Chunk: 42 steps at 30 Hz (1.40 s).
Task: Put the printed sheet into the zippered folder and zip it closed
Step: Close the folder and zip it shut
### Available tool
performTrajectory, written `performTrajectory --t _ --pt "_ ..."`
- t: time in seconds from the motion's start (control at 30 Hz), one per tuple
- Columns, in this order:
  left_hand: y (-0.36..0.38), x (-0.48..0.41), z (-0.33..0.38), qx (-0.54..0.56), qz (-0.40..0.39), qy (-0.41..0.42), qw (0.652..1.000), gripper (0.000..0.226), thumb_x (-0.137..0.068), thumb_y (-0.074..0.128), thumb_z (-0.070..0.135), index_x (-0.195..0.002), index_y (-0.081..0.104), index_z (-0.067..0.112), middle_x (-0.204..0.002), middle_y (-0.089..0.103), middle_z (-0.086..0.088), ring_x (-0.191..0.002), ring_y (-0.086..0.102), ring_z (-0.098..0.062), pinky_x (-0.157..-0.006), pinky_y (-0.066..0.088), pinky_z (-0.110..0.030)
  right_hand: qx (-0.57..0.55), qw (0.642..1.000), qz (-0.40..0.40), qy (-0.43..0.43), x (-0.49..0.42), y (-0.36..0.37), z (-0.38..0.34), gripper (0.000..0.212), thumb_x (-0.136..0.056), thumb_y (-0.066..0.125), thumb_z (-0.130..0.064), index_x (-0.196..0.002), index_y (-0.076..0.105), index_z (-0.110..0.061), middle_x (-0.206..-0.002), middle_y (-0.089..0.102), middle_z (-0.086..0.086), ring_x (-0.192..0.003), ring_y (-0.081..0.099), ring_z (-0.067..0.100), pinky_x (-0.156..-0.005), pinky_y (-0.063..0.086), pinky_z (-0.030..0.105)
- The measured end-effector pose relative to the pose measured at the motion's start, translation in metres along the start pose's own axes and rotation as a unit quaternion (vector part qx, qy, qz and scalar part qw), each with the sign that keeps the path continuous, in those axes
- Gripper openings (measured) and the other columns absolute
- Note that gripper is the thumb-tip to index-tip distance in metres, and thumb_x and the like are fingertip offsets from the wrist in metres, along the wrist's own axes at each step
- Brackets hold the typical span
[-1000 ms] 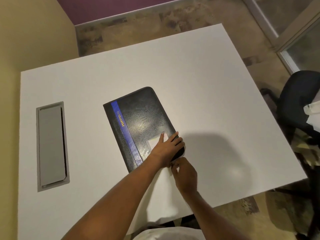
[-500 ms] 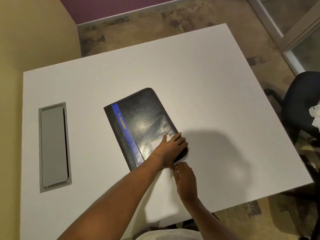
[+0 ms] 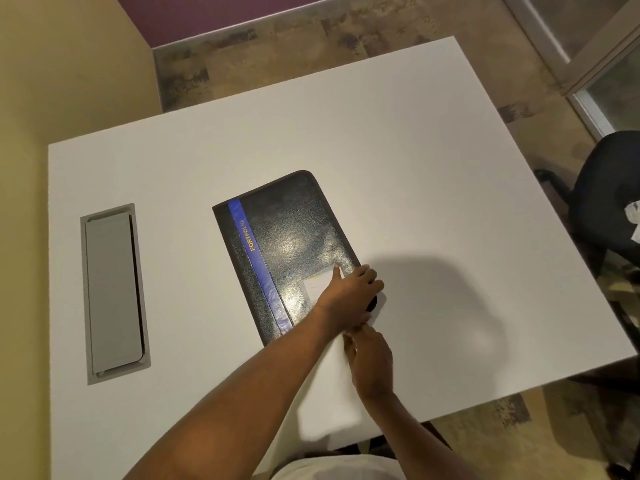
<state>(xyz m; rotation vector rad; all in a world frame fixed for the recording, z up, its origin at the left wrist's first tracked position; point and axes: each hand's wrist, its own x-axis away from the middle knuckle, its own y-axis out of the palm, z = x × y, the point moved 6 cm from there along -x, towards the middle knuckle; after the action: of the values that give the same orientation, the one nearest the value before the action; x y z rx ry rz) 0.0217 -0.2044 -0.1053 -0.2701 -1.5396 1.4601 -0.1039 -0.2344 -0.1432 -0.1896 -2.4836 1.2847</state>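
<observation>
A black zippered folder (image 3: 287, 244) with a blue stripe lies closed in the middle of the white table (image 3: 433, 188). My left hand (image 3: 349, 296) presses on its near right corner, fingers curled over the edge. Just below it, my right hand (image 3: 369, 358) has its fingertips pinched together at the folder's near edge, where the zipper runs. The pull itself is hidden by the fingers. A white sheet (image 3: 329, 396) lies on the table between my forearms and reaches the front edge. One corner of it shows beside the folder's corner.
A grey cable hatch (image 3: 112, 292) is set into the table at the left. A black office chair (image 3: 602, 209) stands off the right edge. A yellow wall lies to the left, carpet beyond the far edge.
My right hand's pinched fingertips have slid slightly left along the folder's near edge. My left hand stays on the corner and the folder has not shifted.
</observation>
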Motion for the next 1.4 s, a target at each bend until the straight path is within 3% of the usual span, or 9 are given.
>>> performTrajectory --t 0.13,0.27,0.53,0.73,0.87,1.0,1.07,1.23,1.4 --pt "0.001 0.0 0.0 -0.013 0.004 0.011 1.0 0.062 -0.089 0.073 0.043 -0.14 0.049 0.016 -0.144 0.046 -0.005 -0.151 0.033 -0.023 -0.111 0.039 -0.069 0.073 0.993 -0.048 -0.079 0.005 0.017 -0.032 0.02 -0.072 0.091 -0.011 -0.073 0.073 -0.018 -0.067 0.071 0.0 -0.061 0.07 0.018 -0.058 0.061 0.031" --pt "-0.003 0.002 -0.005 0.003 0.013 0.025 1.0 0.06 -0.09 0.069 0.043 -0.141 0.05 0.016 -0.146 0.046 -0.005 -0.152 0.032 -0.023 -0.11 0.04 -0.064 0.016 1.0 -0.014 -0.005 0.01 0.014 -0.03 0.011 -0.089 0.078 -0.018 -0.082 0.072 -0.012 -0.075 0.072 0.005 -0.069 0.071 0.022 -0.066 0.062 0.035" --pt "-0.011 0.006 -0.011 0.057 0.022 0.031 0.998 0.039 -0.102 0.048 0.027 -0.138 0.055 0.016 -0.15 0.046 -0.004 -0.158 0.023 -0.02 -0.114 0.034 -0.061 -0.047 0.991 0.092 0.083 -0.006 -0.02 0.008 0.015 -0.092 0.073 -0.024 -0.087 0.062 -0.015 -0.076 0.067 0.0 -0.064 0.065 0.021 -0.059 0.052 0.028" --pt "-0.007 0.011 -0.006 0.031 0.063 0.029 0.997 0.037 -0.1 0.043 0.029 -0.131 0.057 0.015 -0.145 0.05 -0.006 -0.156 0.028 -0.021 -0.113 0.036 -0.061 -0.061 0.987 0.126 0.08 -0.037 -0.047 0.04 0.011 -0.094 0.068 -0.02 -0.094 0.057 -0.021 -0.086 0.066 -0.003 -0.074 0.066 0.026 -0.067 0.056 0.043" --pt "-0.002 0.015 -0.002 0.018 0.097 0.024 0.995 0.049 -0.093 0.03 0.035 -0.13 0.056 0.016 -0.143 0.052 -0.007 -0.154 0.034 -0.026 -0.113 0.038 -0.065 -0.085 0.989 0.109 0.045 -0.065 -0.061 0.045 0.005 -0.097 0.063 -0.029 -0.098 0.058 -0.029 -0.093 0.067 -0.009 -0.079 0.066 0.02 -0.07 0.056 0.04" --pt "0.005 0.016 0.0 0.02 0.102 0.018 0.994 0.051 -0.091 0.053 0.031 -0.139 0.05 0.014 -0.144 0.052 -0.007 -0.153 0.036 -0.028 -0.114 0.038 -0.066 -0.106 0.992 0.073 -0.006 -0.099 -0.07 0.044 0.013 -0.091 0.072 -0.019 -0.093 0.062 -0.029 -0.09 0.063 -0.012 -0.077 0.059 0.004 -0.069 0.053 0.036" --pt "0.007 0.015 0.001 0.027 0.095 0.011 0.995 0.054 -0.092 0.054 0.03 -0.143 0.047 0.012 -0.15 0.049 -0.007 -0.155 0.033 -0.028 -0.115 0.036 -0.066 -0.102 0.993 0.051 -0.019 -0.116 -0.072 0.04 0.014 -0.089 0.075 -0.017 -0.092 0.065 -0.026 -0.089 0.063 -0.011 -0.077 0.056 -0.003 -0.069 0.051 0.032" --pt "0.007 0.015 0.004 0.038 0.104 0.011 0.994 0.044 -0.091 0.054 0.028 -0.132 0.054 0.013 -0.147 0.049 -0.008 -0.154 0.033 -0.027 -0.114 0.037 -0.066 -0.089 0.994 -0.001 -0.065 -0.159 -0.076 0.018 0.009 -0.085 0.077 -0.014 -0.087 0.069 -0.017 -0.088 0.065 -0.001 -0.077 0.064 0.018 -0.072 0.056 0.043" --pt "0.009 0.013 0.004 0.013 0.105 0.002 0.994 0.045 -0.09 0.056 0.032 -0.132 0.057 0.013 -0.142 0.053 -0.009 -0.148 0.041 -0.027 -0.11 0.043 -0.064 -0.052 0.993 -0.031 -0.101 -0.202 -0.076 -0.009 0.011 -0.086 0.08 -0.024 -0.087 0.071 -0.018 -0.092 0.066 0.001 -0.08 0.065 0.022 -0.07 0.054 0.039"
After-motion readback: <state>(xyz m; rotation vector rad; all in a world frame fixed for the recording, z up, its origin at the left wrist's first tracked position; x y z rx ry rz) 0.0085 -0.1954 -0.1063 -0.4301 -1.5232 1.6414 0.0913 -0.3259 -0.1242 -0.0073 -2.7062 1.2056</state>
